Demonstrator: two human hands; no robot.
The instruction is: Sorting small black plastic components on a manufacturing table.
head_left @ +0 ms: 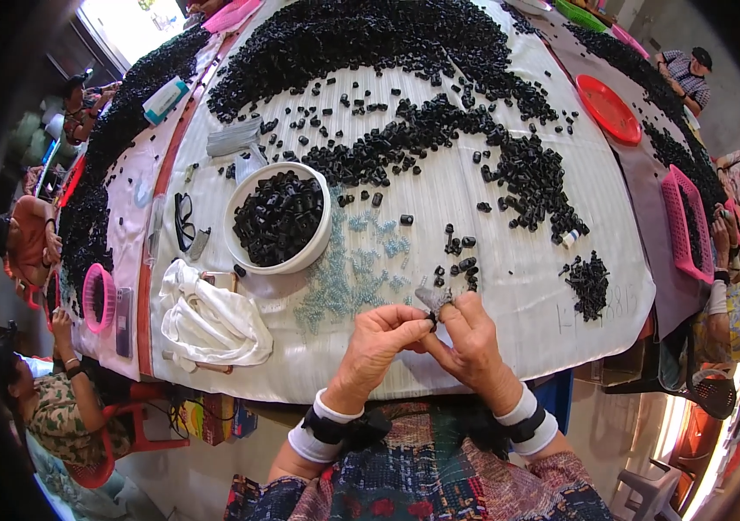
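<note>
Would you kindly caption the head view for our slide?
Both hands, left hand and right hand, pinch a small black part beside a white bowl of black parts.

Matt black parts (279, 217) (plastic, seemingly), glossy bowl (240, 204).

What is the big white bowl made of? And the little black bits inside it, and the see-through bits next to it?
The white bowl looks like smooth plastic, though glazed ceramic is possible: thick, even, slightly shiny rim. The black pieces seem to be moulded plastic or rubber: short, dark, alike tubes with dull glints. The clear pieces look like bluish see-through plastic, too small to be sure.
</note>
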